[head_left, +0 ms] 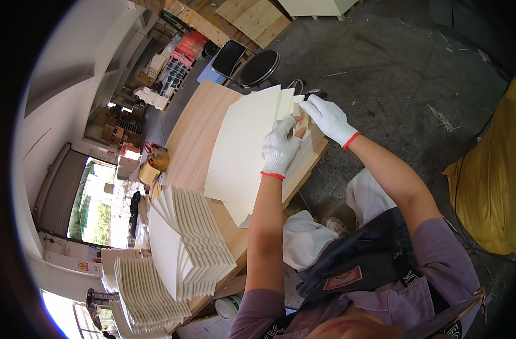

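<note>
- The wood-grain counter (196, 121) is carrying overlapping cream cardboard sheets (235, 155) near its edge.
- The gloved left hand (280, 144) is bending over the sheets' border; whether it is pinching, I cannot tell.
- The gloved right hand (327, 120) is reaching there also, its grip not showing clearly.

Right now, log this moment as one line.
left hand: white-gloved, at edge of cream sheets | right hand: white-gloved, near sheets' corner | wooden table: under sheets | bent-sheet stacks: lower left
</note>
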Available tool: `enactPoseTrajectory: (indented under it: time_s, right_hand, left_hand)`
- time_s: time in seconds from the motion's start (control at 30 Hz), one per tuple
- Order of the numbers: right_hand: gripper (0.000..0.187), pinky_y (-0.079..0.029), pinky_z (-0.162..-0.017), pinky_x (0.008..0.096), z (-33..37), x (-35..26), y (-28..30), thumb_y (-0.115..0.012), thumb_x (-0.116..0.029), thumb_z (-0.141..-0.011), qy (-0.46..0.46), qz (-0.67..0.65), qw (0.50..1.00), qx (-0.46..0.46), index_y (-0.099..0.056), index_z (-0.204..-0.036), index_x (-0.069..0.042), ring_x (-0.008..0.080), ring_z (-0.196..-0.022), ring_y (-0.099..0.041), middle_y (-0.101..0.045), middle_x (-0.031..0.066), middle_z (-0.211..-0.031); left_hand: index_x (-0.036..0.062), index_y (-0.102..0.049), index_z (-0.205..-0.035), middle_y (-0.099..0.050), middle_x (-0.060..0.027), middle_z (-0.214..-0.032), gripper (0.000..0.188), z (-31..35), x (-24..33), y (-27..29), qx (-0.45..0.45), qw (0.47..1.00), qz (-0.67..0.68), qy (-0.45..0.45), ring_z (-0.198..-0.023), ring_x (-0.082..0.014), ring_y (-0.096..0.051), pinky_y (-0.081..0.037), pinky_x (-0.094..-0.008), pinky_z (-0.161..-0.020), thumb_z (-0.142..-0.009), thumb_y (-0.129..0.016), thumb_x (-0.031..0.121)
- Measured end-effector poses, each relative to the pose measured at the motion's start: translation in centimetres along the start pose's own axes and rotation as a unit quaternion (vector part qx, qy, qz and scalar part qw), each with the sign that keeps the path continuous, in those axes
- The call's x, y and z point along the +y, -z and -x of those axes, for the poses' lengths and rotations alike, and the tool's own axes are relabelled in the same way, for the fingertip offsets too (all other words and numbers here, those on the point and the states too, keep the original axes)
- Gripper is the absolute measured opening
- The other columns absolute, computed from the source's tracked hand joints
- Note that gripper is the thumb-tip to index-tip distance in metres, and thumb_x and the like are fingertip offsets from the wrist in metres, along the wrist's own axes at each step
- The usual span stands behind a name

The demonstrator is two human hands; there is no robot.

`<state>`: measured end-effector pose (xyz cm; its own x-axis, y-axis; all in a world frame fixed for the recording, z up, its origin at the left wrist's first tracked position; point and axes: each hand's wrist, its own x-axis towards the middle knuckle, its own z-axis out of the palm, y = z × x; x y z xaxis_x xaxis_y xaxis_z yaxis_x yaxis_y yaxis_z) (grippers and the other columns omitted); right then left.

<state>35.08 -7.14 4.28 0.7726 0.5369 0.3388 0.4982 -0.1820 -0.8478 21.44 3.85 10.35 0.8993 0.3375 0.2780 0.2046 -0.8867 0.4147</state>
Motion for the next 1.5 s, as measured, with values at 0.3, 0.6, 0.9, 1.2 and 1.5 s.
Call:
enactPoseTrajectory:
  time_s: [0.3,0.6,0.9,1.2,1.5]
  right_hand:
    - [0.042,-0.052,-0.084,0.0419,1.0,-3.3,2.0,-0.057,-0.05,-0.099,-0.041,-0.125,0.986,0.105,-0.061,-0.108,-0.01,0.0282,-0.095,-0.07,-0.072,0.0128,-0.098]
    - [0.051,-0.058,-0.076,0.0423,2.6,-4.0,-6.3,-0.066,-0.035,-0.098,-0.366,-0.635,0.647,-0.211,-0.05,-0.139,-0.009,0.0247,-0.101,-0.064,-0.061,0.0121,-0.122]
    - [0.04,-0.048,-0.11,0.0478,6.5,-8.2,-8.8,-0.062,-0.016,-0.101,-0.321,-0.565,0.733,-0.201,-0.048,-0.135,0.0,0.0302,-0.127,-0.056,-0.056,0.0156,-0.135]
    - [0.044,-0.051,-0.107,0.0432,11.0,-4.5,4.2,-0.059,-0.014,-0.101,-0.29,-0.442,0.811,-0.249,-0.049,-0.142,-0.001,0.0237,-0.124,-0.06,-0.062,0.0122,-0.134]
    - [0.047,-0.049,-0.106,0.0366,15.5,-9.3,5.8,-0.06,-0.007,-0.098,-0.233,-0.451,0.814,-0.282,-0.048,-0.143,0.004,0.0231,-0.126,-0.06,-0.061,0.0139,-0.138]
  left_hand:
    - [0.0244,-0.068,-0.126,-0.07,-0.0084,-0.101,0.045,1.0,-0.3,-0.6,0.129,0.98,-0.073,-0.135,-0.084,-0.0326,-0.07,-0.058,-0.0395,-0.076,-0.083,-0.068,0.012]
    - [0.0114,-0.072,-0.107,-0.072,-0.0114,-0.096,0.025,8.8,-1.7,-1.4,0.314,0.94,0.043,-0.126,-0.083,-0.0307,-0.07,-0.056,-0.0403,-0.074,-0.083,-0.074,0.006]
    - [0.0038,-0.062,-0.126,-0.067,-0.017,-0.127,0.031,25.3,-5.1,-0.6,0.202,0.783,0.524,0.266,-0.114,-0.0277,-0.065,-0.052,-0.0379,-0.096,-0.102,-0.056,0.023]
    - [0.003,-0.039,-0.149,-0.052,-0.018,-0.147,0.07,25.7,-3.6,3.1,0.178,0.434,0.845,0.256,-0.13,-0.0351,-0.057,-0.05,-0.051,-0.104,-0.104,-0.044,0.055]
    - [0.0008,-0.051,-0.136,-0.063,-0.009,-0.122,0.049,31.8,1.4,7.2,0.283,0.681,0.612,0.285,-0.11,-0.0203,-0.063,-0.053,-0.0352,-0.093,-0.09,-0.069,0.004]
